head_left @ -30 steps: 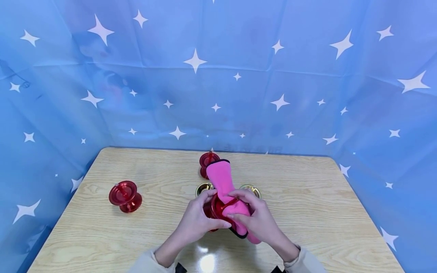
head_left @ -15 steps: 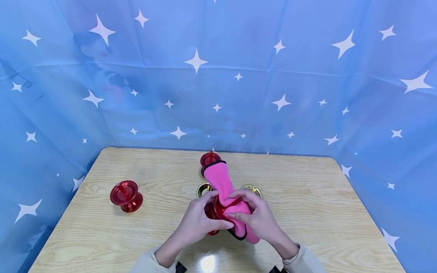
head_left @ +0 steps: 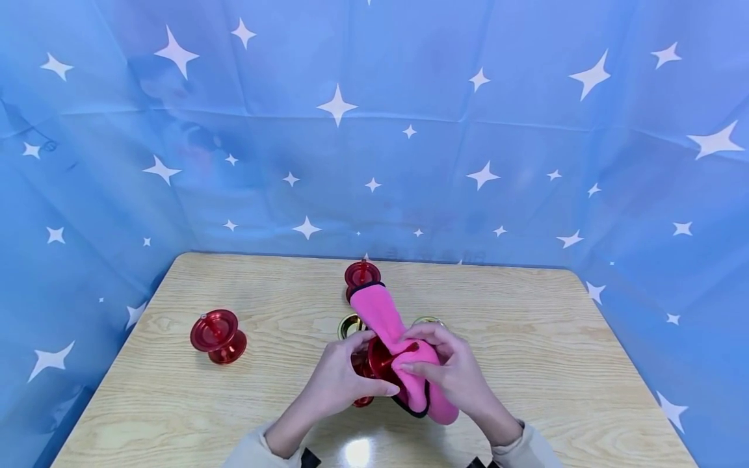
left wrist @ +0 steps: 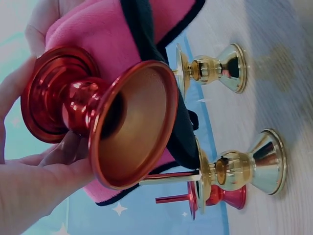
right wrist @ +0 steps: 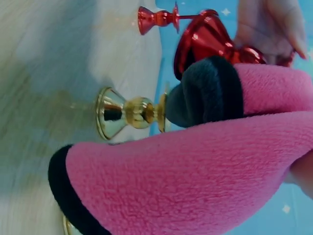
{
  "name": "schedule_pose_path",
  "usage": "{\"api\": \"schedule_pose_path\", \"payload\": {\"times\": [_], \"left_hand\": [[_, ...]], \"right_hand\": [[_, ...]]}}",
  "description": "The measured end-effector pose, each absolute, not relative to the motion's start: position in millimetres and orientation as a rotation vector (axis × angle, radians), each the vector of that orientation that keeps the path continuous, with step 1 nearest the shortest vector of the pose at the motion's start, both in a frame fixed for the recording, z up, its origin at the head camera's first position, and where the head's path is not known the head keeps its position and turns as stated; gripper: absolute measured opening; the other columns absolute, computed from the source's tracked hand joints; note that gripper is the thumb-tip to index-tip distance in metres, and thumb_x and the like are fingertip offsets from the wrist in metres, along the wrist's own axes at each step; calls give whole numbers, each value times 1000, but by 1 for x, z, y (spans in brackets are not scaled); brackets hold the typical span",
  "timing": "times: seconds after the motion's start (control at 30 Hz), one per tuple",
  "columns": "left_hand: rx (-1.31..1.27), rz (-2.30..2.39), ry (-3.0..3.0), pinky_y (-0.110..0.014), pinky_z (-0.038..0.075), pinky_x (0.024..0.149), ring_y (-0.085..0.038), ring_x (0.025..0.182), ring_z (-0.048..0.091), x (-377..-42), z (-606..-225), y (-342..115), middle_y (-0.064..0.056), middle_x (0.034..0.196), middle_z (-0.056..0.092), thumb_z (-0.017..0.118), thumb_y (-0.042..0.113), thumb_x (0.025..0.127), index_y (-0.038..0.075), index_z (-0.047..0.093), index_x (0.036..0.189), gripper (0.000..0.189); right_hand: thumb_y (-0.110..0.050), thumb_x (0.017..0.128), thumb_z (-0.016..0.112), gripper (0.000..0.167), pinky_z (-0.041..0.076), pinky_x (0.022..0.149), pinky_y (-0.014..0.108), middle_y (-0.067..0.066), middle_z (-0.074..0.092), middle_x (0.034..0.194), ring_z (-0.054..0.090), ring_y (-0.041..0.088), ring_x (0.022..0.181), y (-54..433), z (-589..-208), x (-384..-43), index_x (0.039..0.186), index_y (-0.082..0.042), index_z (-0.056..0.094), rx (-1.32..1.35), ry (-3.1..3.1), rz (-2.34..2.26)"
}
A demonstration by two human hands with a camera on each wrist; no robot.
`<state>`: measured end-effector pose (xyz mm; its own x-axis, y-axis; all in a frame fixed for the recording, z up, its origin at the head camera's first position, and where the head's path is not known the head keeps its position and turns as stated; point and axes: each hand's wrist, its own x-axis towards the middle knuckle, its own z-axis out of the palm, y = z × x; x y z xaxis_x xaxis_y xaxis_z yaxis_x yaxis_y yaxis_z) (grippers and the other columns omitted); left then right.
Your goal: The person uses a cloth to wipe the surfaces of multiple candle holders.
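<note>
A red metal candle holder (head_left: 379, 361) is tilted on its side above the table, gripped by my left hand (head_left: 335, 376). In the left wrist view, its hollow flared base (left wrist: 139, 125) faces the camera, and fingers and thumb sit around its stem and dish. My right hand (head_left: 453, 372) pinches a pink cloth (head_left: 377, 311) with black edging against the holder's dish side. The holder's spike (head_left: 404, 353) lies over the cloth's folds. In the right wrist view, the cloth (right wrist: 186, 171) hides most of the right hand.
Another red candle holder (head_left: 216, 337) stands at the left of the wooden table (head_left: 146, 403). One more red holder (head_left: 361, 274) stands behind the cloth. Two gold holders, left (head_left: 348, 323) and right (head_left: 430, 320), stand partly hidden behind the hands. A blue star-patterned curtain (head_left: 374, 149) surrounds the table.
My right hand and the cloth have shifted slightly right, and the cloth's upper end has dropped a little. More of the holder's dish and spike shows. My left hand has barely moved.
</note>
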<state>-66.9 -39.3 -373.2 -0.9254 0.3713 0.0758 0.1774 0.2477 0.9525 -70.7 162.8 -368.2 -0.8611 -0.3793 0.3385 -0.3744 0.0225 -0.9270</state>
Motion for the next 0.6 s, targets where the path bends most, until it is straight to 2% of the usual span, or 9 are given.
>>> {"api": "schedule_pose_path", "payload": {"times": [0.13,0.33,0.43,0.6], "left_hand": [[498,1806,2274,-28,51,76,-16,94,60,-67,-376,-45,-6,110,60,82,26,66,3,52,123,69],[394,2025,1924,-34,50,82,-26,105,56,-68,-374,-55,-13,120,52,79,8,69,4,49,126,65],[418,2077,1774,-35,49,85,-27,109,54,-69,-370,-54,-15,124,50,78,4,70,1,46,128,66],[476,2079,1767,-30,47,88,-27,107,54,-70,-368,-53,-18,122,50,75,4,73,-7,41,128,66]], "right_hand": [[8,77,66,33,53,70,27,10,65,99,62,19,86,173,-358,-71,108,6,55,-776,2269,-2059],[10,76,66,35,52,60,25,8,66,95,62,18,77,185,-341,-72,110,5,56,-590,2366,-2144],[9,77,66,37,52,65,26,8,66,98,63,19,80,181,-343,-73,112,5,56,-682,2372,-2082],[7,77,67,42,52,69,27,10,63,105,62,18,85,172,-353,-75,116,3,54,-895,2354,-1902]]}}
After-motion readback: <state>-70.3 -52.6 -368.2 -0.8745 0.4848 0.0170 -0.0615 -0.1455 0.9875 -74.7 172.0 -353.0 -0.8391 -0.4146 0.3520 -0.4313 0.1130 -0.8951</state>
